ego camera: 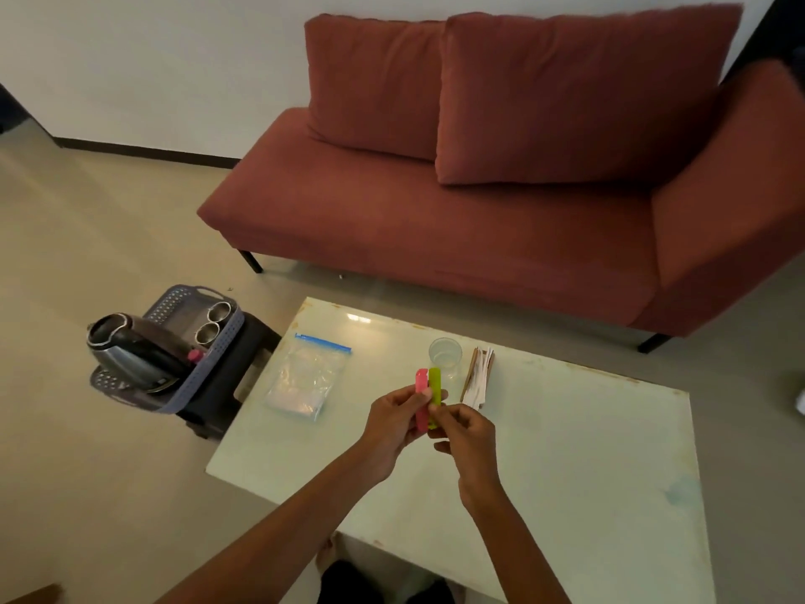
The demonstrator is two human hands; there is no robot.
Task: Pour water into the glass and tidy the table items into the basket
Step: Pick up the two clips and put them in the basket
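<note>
Above the pale table (566, 451), my left hand (392, 422) grips a pink clip (421, 396) held upright. My right hand (466, 433) pinches a yellow-green clip (434, 385) right beside it, the two clips touching side by side. Just behind them stands a clear glass (445, 355). A zip bag (307, 377) with a blue seal lies flat to the left. A bundle of paper-wrapped sticks (478, 377) lies right of the glass. The grey basket (226, 342) sits on a dark stool left of the table, holding a steel kettle (126, 350) and two metal cups (213, 322).
A rust-red sofa (479, 202) stands behind the table. The dark stool (226, 385) under the basket touches the table's left edge. Beige floor stretches to the left. My legs show under the table's near edge.
</note>
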